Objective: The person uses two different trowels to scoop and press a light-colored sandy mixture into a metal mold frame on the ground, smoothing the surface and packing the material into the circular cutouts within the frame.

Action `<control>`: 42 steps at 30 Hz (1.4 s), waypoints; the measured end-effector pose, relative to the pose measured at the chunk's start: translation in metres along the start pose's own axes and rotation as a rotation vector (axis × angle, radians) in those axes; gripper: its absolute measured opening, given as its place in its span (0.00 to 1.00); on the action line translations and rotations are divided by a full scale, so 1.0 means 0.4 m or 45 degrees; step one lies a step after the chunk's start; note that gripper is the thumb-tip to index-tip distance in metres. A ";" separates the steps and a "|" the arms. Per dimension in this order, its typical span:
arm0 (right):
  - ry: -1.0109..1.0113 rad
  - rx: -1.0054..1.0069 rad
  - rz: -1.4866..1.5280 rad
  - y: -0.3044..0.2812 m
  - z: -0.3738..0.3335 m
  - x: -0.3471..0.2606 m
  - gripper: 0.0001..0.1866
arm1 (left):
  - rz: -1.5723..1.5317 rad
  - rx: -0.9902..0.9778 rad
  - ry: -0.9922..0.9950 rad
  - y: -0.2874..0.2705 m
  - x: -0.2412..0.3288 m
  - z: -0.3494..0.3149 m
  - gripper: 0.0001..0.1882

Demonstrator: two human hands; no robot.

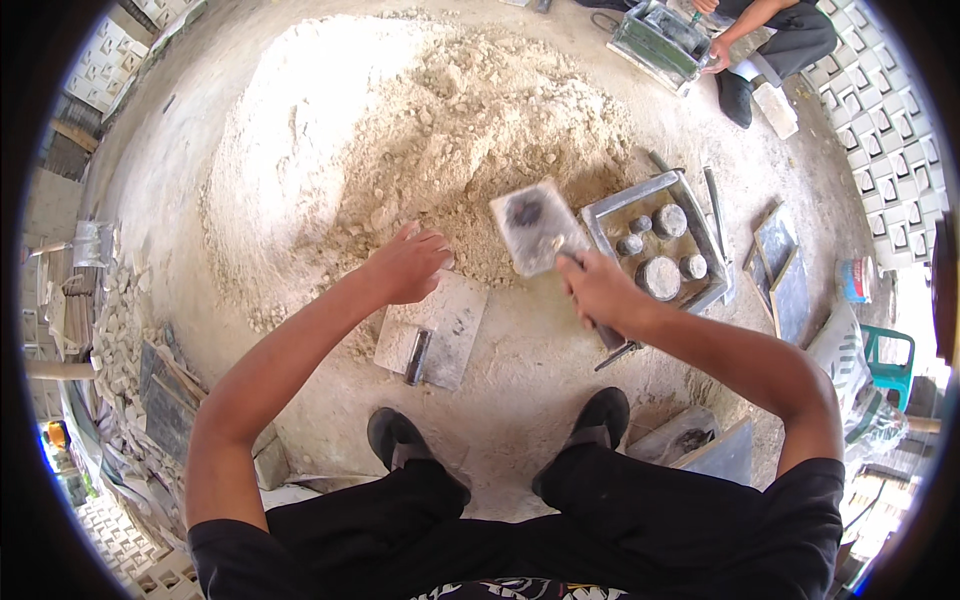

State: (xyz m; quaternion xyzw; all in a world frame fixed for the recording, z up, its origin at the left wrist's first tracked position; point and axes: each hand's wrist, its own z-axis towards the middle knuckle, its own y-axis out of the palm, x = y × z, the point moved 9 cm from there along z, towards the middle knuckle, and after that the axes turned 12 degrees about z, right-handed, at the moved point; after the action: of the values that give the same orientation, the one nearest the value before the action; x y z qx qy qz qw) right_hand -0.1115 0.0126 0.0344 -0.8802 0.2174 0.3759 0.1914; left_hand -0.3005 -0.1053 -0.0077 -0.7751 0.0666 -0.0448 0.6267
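My right hand [603, 290] grips the handle of a square-bladed trowel [530, 245], its pale blade dusty with a dark patch in the middle. The blade hangs over the near edge of a heap of pale powdery material [480, 130]. My left hand [410, 265] is closed, fingers curled, at the heap's near edge; whatever it may hold is hidden. Just below it, a flat plate with a dark bar handle [455, 345] lies on the ground. To the right of the trowel stands a square metal mould [715, 292] with several round cylinders [658, 277] inside.
At the upper right a co-worker's hands [716, 55] are at a rectangular metal mould [640, 48]. Metal plates [785, 275] lie farther right, near a green stool [888, 360]. Patterned blocks [880, 150] are stacked along the right. Rubble [125, 350] lies at left.
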 end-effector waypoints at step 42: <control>-0.570 0.090 -0.415 0.074 0.079 0.052 0.21 | 0.010 -0.162 -0.007 0.009 -0.032 -0.027 0.17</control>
State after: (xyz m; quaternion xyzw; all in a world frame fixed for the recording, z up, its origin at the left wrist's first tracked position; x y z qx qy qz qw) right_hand -0.1323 -0.0014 -0.0067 -0.7913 0.0383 0.5175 0.3233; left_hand -0.3150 -0.1145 -0.0088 -0.8133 0.0706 -0.0360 0.5764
